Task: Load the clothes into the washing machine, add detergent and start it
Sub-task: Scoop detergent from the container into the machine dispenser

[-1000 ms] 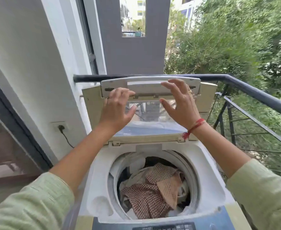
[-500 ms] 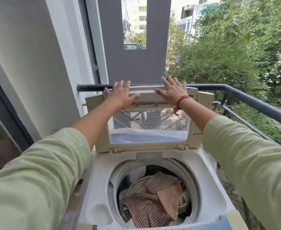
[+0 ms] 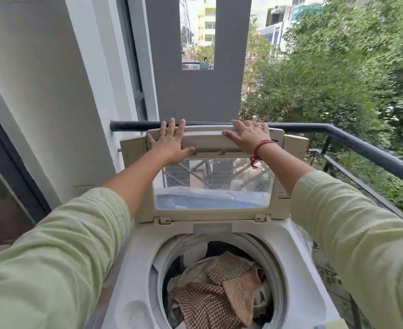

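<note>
The white top-loading washing machine (image 3: 136, 276) stands below me with its drum open. Checked brown and cream clothes (image 3: 219, 295) fill the drum. The beige lid (image 3: 205, 138) with its clear window stands upright at the back, its upper section folded. My left hand (image 3: 169, 141) lies on the lid's upper left, fingers over the top edge and thumb under the folded panel. My right hand (image 3: 248, 136), a red thread at its wrist, presses on the upper right. No detergent is in view.
A dark balcony railing (image 3: 367, 150) runs behind the lid and along the right side, with trees beyond. A white wall (image 3: 41, 96) and a dark door frame (image 3: 10, 148) close off the left. A grey pillar (image 3: 195, 91) rises straight ahead.
Both hands have moved up and back with the lid, which has swung from tilted toward me to upright against the railing. My arms are stretched further out.
</note>
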The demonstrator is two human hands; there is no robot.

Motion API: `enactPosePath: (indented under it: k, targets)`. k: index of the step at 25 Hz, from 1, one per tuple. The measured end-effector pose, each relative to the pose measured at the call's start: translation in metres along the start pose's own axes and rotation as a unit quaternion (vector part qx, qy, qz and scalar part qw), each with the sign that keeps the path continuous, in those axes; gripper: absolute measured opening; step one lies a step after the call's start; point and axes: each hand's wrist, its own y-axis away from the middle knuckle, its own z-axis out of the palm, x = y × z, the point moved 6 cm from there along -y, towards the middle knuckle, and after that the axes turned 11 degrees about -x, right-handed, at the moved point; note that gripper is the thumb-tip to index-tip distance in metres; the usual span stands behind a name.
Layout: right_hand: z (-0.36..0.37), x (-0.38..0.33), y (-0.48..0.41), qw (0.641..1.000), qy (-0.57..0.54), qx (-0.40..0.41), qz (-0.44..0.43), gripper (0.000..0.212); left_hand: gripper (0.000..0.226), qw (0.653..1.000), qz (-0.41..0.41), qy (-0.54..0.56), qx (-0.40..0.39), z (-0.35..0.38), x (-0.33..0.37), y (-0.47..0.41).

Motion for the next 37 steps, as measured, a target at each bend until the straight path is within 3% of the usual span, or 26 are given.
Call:
enactPosePath:
  k: [5, 8, 12, 18, 20, 25, 30, 37]
  targets:
    - [0.003, 0.002, -0.008, 0.999, -0.022, 0.037, -0.007, 0.072, 0.089, 0.998, 0.011, 0.011, 0.054, 0.011, -0.001, 0.009]
    - [0.0, -0.001, 0.003, 0.994, -0.03, 0.106, 0.006, 0.07, 0.088, 0.995, 0.018, 0.009, 0.094, 0.03, -0.008, 0.026]
    - [-0.006, -0.018, 0.028, 0.978, 0.004, 0.206, 0.005, 0.048, 0.089, 0.996, -0.013, 0.038, 0.085, 0.051, -0.022, 0.045]
    - [-0.003, -0.032, 0.074, 0.978, -0.001, 0.208, 0.027, 0.037, 0.087, 0.991, -0.025, 0.061, 0.116, 0.053, -0.032, 0.119]
    - [-0.001, -0.051, 0.11, 0.978, -0.053, 0.203, 0.01, 0.036, 0.086, 0.989, -0.035, 0.072, 0.124, 0.053, -0.038, 0.167]
    - [0.036, -0.146, 0.245, 0.955, -0.167, 0.208, -0.131, 0.038, 0.083, 0.976, -0.118, 0.096, 0.153, 0.081, -0.071, 0.338]
    - [0.108, -0.253, 0.386, 0.932, -0.247, 0.107, -0.241, 0.038, 0.08, 0.945, -0.227, 0.135, 0.194, 0.144, -0.109, 0.55]
    - [0.183, -0.412, 0.574, 0.828, -0.298, -0.058, -0.472, 0.034, 0.076, 0.875, -0.456, 0.124, 0.109, 0.253, -0.143, 0.812]
